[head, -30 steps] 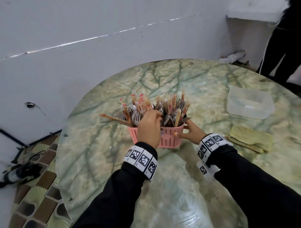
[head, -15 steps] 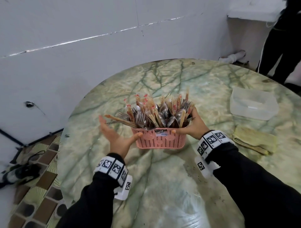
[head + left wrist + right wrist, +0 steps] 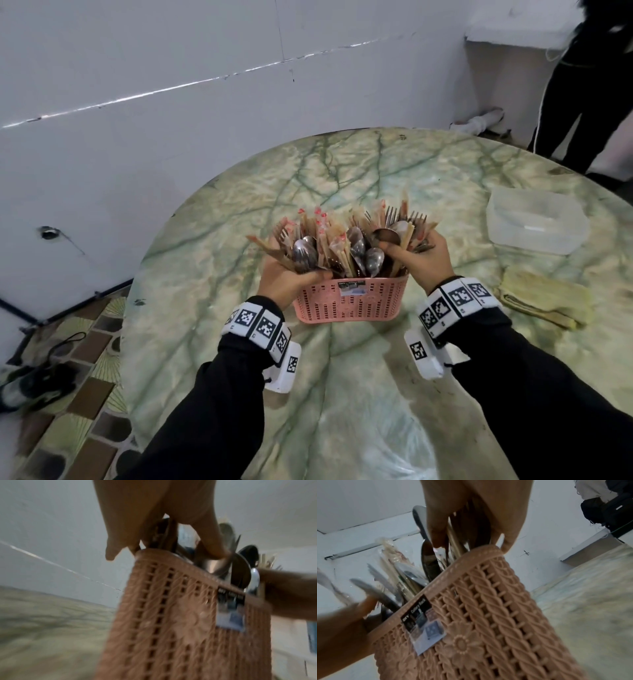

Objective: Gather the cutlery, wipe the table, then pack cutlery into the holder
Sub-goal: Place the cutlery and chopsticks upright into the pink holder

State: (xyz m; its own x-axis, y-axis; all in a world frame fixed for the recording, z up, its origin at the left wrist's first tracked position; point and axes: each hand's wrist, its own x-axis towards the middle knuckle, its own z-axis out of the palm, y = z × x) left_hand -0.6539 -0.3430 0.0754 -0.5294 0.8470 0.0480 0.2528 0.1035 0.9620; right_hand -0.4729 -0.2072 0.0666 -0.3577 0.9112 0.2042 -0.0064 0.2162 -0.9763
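Note:
A pink perforated holder [image 3: 352, 305] stands on the green marble table [image 3: 212, 308], packed with spoons, forks and wrapped chopsticks [image 3: 346, 240]. My left hand [image 3: 291, 274] wraps around the cutlery at the holder's left end, thumb in front and fingers behind. My right hand [image 3: 421, 253] grips the cutlery at the right end in the same way. In the left wrist view the holder [image 3: 180, 615] fills the frame, with fingers [image 3: 211, 545] reaching in among spoons. The right wrist view shows the holder [image 3: 488, 622] with its label and fingers [image 3: 436, 534] around the utensil stems.
A clear plastic container [image 3: 537, 222] sits at the table's right. A folded yellow cloth [image 3: 544, 301] lies right of the holder. A person in black [image 3: 589, 85] stands at the far right. A white wall runs behind the table; tiled floor lies to the left.
The left hand left the holder's front, swung out open to the left, then came back and closed round the left cutlery. The right hand rose from the holder's side onto the right cutlery.

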